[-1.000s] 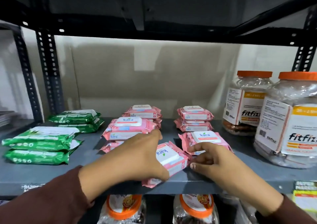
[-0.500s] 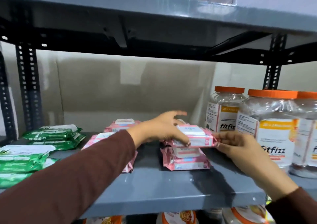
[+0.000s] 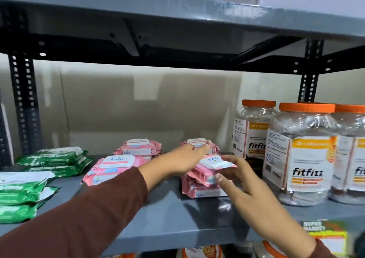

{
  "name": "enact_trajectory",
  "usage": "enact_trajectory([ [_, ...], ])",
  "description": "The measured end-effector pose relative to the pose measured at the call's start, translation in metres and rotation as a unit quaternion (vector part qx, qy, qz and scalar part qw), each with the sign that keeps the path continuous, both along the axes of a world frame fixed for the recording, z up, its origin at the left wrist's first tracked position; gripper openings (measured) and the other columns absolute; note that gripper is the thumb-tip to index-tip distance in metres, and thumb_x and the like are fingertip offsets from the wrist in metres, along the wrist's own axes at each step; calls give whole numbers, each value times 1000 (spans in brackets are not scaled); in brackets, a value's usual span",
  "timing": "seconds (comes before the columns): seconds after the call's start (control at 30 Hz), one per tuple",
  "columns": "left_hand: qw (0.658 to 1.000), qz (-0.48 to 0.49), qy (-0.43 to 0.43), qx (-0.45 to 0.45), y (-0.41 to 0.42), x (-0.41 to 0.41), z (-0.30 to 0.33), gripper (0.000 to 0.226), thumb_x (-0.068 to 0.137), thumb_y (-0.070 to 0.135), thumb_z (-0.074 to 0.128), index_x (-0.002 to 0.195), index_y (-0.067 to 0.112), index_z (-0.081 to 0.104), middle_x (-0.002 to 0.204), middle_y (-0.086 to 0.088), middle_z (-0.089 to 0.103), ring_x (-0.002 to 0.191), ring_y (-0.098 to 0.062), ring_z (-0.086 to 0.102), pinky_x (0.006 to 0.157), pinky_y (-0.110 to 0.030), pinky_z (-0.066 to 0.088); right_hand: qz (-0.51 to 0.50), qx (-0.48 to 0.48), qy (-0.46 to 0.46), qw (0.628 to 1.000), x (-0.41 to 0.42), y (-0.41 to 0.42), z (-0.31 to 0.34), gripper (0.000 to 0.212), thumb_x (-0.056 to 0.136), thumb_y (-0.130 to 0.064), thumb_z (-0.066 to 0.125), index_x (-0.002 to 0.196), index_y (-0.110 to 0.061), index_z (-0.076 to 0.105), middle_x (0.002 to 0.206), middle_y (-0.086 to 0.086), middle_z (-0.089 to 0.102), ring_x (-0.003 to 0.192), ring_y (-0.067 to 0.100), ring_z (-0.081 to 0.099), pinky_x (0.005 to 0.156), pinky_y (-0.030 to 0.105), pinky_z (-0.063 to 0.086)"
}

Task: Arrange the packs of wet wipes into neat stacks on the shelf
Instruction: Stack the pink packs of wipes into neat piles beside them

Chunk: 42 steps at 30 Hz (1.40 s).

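A pink pack of wet wipes [image 3: 214, 162] lies tilted on top of a front stack of pink packs [image 3: 201, 188] on the grey shelf [image 3: 167, 214]. My left hand [image 3: 175, 162] grips its left side and my right hand [image 3: 237, 175] holds its right edge. Behind it stands a second pink stack [image 3: 197, 144], partly hidden by my left fingers. Two more pink stacks sit to the left, one in front [image 3: 112, 168] and one behind [image 3: 139, 148]. Green packs of wet wipes are stacked at the far left, at the back [image 3: 57, 159] and in front [image 3: 19, 190].
Clear jars with orange lids and Fitfizz labels [image 3: 304, 155] stand on the right of the shelf, close to my right hand. The upper shelf [image 3: 177, 17] hangs low overhead. Black slotted uprights [image 3: 23, 103] frame the bay. More jars show on the shelf below [image 3: 201, 251].
Both hands lifted the pink pack from the shelf's front edge and carried it back onto the front right pink stack. The view has risen and shifted left.
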<state>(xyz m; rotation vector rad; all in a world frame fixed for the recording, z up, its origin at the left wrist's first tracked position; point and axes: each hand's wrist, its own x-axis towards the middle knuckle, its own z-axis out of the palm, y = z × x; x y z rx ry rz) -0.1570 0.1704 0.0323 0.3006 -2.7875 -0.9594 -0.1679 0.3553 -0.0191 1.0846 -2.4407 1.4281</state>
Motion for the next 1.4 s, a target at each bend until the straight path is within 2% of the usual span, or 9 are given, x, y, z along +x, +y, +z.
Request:
enact_trajectory([
  [0.13,998,50,13,27,7,24,3,108,61,94,2,121,22,56,93,-17,72,74,-25,69,80,-39,58,-56,82,59,993,1,-7,14,47,85,-71,39,127,-51,35,112,-31,62,109,-3,52,98,38,25],
  [0.27,981,45,15,189,21,39,2,94,77,83,5,150,28,28,100,-21,75,82,-35,72,71,-40,61,-126,188,143,964,-14,-11,19,74,61,-92,30,112,-44,55,111,-28,61,114,8,51,93,45,31],
  [0.33,969,58,49,236,15,37,1,96,77,83,7,147,23,33,96,-19,77,69,-31,67,57,-32,56,-137,245,167,945,-30,-13,18,84,57,-95,31,125,-49,50,131,-26,53,127,11,43,96,46,30],
  [0.4,965,108,119,209,1,27,-2,94,76,85,14,132,17,49,100,-12,75,75,-26,63,69,-34,55,-105,255,127,953,-49,-13,18,69,70,-84,45,132,-54,46,141,-25,45,133,12,38,97,44,29],
  [0.53,957,148,144,206,-17,15,-17,73,89,71,26,126,16,58,123,4,60,122,-25,55,100,-32,38,49,177,-22,983,-81,-3,18,44,87,-40,67,121,-62,53,139,-19,56,125,10,56,107,40,45],
  [0.67,939,65,92,325,-14,0,-48,52,95,54,39,120,17,66,106,3,76,97,-14,71,91,-30,51,89,137,-90,982,-91,-1,15,53,92,-17,64,129,-53,56,129,-16,67,117,7,64,105,37,49],
  [0.87,887,57,119,442,-1,-11,-60,33,101,33,41,126,20,57,108,-6,76,95,-21,74,86,-41,59,107,-34,-200,973,-86,-5,-1,52,94,-40,56,144,-34,45,125,-15,66,112,8,67,101,30,50],
  [1.0,874,52,98,473,2,-9,-54,36,101,36,39,125,18,59,109,-7,76,97,-23,74,85,-43,59,119,-135,-308,934,-76,-13,-5,42,101,-41,37,116,-16,66,104,4,79,96,17,76,74,26,59],
  [1.4,898,30,33,437,15,-5,-45,32,100,39,40,100,21,67,111,-5,75,104,-23,71,97,-45,53,101,-99,-252,957,-73,-2,-14,49,91,-60,45,119,-27,69,118,-3,75,112,16,70,105,44,46],
])
